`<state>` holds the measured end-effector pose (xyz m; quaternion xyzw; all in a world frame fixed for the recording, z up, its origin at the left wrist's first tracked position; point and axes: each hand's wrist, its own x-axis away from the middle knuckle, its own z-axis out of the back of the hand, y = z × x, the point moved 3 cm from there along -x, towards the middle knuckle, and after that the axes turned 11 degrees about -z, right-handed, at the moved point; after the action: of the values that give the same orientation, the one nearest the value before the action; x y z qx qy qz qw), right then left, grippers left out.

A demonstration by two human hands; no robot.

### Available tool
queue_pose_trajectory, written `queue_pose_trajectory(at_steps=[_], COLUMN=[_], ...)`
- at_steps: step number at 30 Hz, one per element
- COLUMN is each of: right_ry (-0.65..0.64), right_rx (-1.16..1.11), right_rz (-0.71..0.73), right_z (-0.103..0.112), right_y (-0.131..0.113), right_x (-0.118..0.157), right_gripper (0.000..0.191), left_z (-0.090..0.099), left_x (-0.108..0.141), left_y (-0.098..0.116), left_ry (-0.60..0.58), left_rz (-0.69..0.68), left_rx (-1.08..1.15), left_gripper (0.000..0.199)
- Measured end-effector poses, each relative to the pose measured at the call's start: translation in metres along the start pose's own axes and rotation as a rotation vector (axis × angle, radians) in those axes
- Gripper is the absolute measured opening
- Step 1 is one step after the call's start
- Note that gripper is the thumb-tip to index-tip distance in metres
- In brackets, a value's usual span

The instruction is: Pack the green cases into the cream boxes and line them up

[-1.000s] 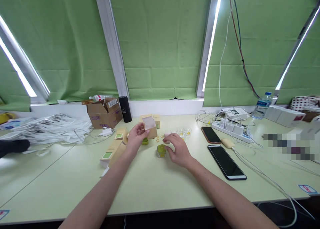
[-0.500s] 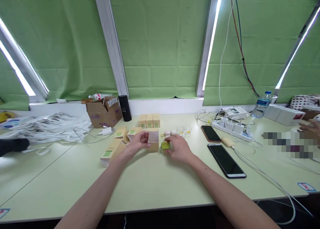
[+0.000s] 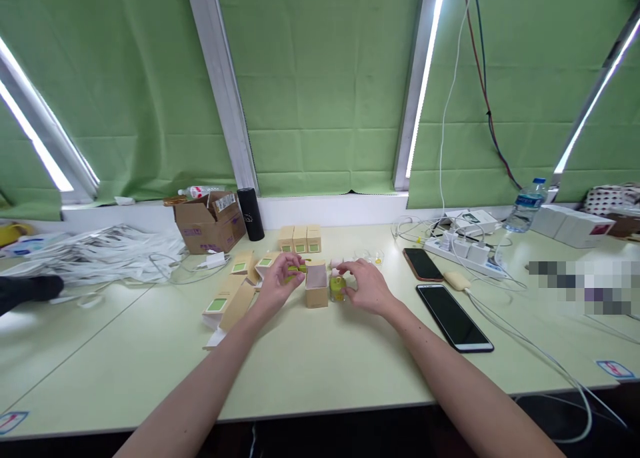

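A small tan cardboard box (image 3: 317, 298) stands upright with its top open and pale inner wall showing. Just left of it, my left hand (image 3: 275, 288) has its thumb and fingers curled about a small yellow-green thing (image 3: 299, 268), whose kind I cannot make out. A little glass bottle with yellow-green contents (image 3: 337, 289) stands against the box's right side. My right hand (image 3: 369, 288) is beside the bottle, thumb and forefinger apart and curved near it. Pink-capped pieces (image 3: 336, 263) and clear glass bottles (image 3: 377, 257) lie partly hidden behind that hand.
Several tan boxes with green labels (image 3: 227, 301) lie to the left; three more (image 3: 300, 238) stand at the back. A brown carton (image 3: 210, 225) and black cylinder (image 3: 250, 215) are behind. Two phones (image 3: 453, 318), a power strip (image 3: 465, 258) and cables occupy the right.
My left hand has come off the box, and a yellow-green thing now shows at its fingers. My right hand's fingers have spread from the bottle, which now stands close beside the box.
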<state>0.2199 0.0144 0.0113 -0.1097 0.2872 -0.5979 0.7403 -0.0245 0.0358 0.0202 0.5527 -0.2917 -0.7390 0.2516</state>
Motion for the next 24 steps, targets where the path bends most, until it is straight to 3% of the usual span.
queue_pose_trajectory(at_steps=[3,8,13,24], right_ry=[-0.014,-0.024,-0.047,-0.022], right_rx=[0.008,0.014,-0.007,-0.125], right_rz=[-0.010,-0.020,-0.057,-0.056], right_z=[0.000,-0.003,-0.009,-0.012], right_y=[-0.001,0.001,0.004,0.010], right_x=[0.000,0.000,-0.001,-0.005], right_gripper=[0.043,0.041,0.042,0.041], left_z=[-0.003,-0.011,-0.013,-0.012], left_x=[0.001,0.005,0.007,0.008], left_y=[0.007,0.004,-0.011,-0.007], left_ry=[-0.031,-0.107,-0.048,-0.037], left_rz=[-0.057,0.009,0.068,0.075], left_rx=[-0.157,-0.276,-0.333,-0.263], left_gripper=[0.027,0.034,0.044,0.047])
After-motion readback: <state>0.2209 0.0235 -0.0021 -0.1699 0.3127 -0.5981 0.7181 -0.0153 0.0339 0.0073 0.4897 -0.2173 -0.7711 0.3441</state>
